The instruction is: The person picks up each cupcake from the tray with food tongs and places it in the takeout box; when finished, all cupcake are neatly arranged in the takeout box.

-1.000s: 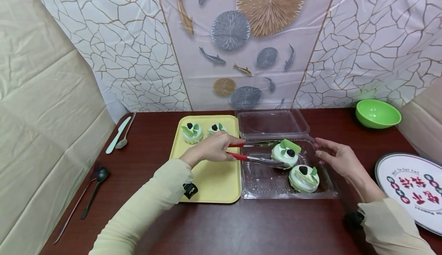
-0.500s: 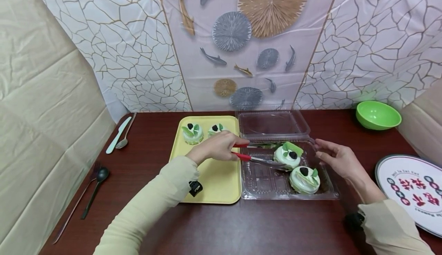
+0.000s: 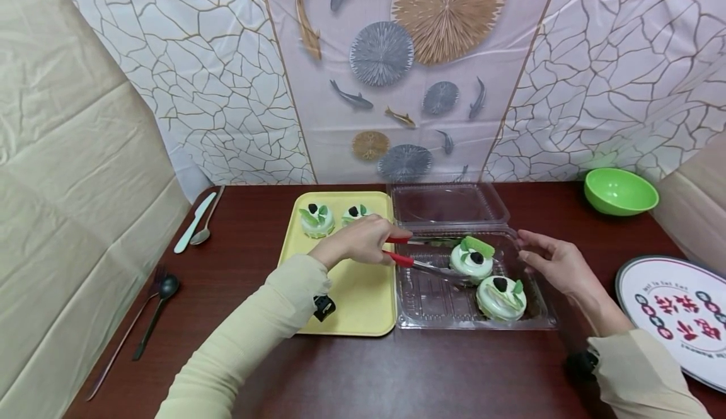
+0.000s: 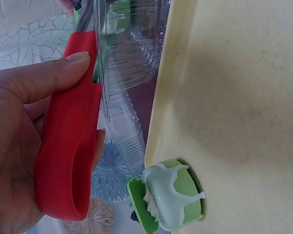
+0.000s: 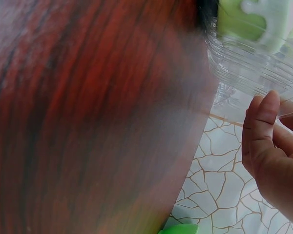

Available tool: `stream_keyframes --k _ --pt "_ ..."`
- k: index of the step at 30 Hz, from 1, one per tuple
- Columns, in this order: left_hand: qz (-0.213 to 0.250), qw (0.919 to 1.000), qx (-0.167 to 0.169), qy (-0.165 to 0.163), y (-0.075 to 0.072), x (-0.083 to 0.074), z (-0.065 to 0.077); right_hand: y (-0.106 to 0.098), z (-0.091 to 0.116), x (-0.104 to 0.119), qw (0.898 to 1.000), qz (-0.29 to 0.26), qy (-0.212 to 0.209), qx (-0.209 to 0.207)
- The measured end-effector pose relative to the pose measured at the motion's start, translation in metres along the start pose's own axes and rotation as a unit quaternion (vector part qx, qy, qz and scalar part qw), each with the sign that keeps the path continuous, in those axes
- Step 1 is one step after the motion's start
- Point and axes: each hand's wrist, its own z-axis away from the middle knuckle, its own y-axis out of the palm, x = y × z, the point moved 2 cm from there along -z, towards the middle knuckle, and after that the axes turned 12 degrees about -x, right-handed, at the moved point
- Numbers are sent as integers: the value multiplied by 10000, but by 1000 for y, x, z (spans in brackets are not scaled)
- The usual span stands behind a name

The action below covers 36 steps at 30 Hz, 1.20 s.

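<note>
Tongs (image 3: pixel 404 259) gripped in left hand (image 3: pixel 363 239); right hand (image 3: pixel 561 266) pinches edge of clear container (image 3: pixel 425 309). Risk: opening tongs too widely beside rear cake (image 3: pixel 467 266) could smear neighbouring front cake (image 3: pixel 500 302).

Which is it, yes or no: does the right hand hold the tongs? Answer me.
No, the left hand grips the tongs, while the right hand holds the edge of the clear box.

White plate (image 3: pixel 676 319) at right carries large red Chinese-style characters (image 3: pixel 687 304) and small curved lettering (image 3: pixel 665 285), none legible for certain.
</note>
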Motion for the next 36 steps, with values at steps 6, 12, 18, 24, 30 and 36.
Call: stream_keyframes --k 6,12,18,24,30,36 --pt "-1 10000 78 5 -2 0 1 0 -1 1 9999 73 76 37" --pt "89 9999 61 87 -3 0 2 0 -1 -1 10000 45 68 14" --pt "74 9999 11 90 -7 2 7 0 -1 -3 10000 21 52 1" --pt "383 9988 -290 57 -16 13 20 1 -1 -1 10000 -10 -33 -24" --pt "1300 9889 -629 -342 -29 37 46 1 -1 -2 10000 46 -15 -50" --pt "1507 9749 -1209 -1102 -46 76 87 0 -1 -2 10000 12 -37 -84"
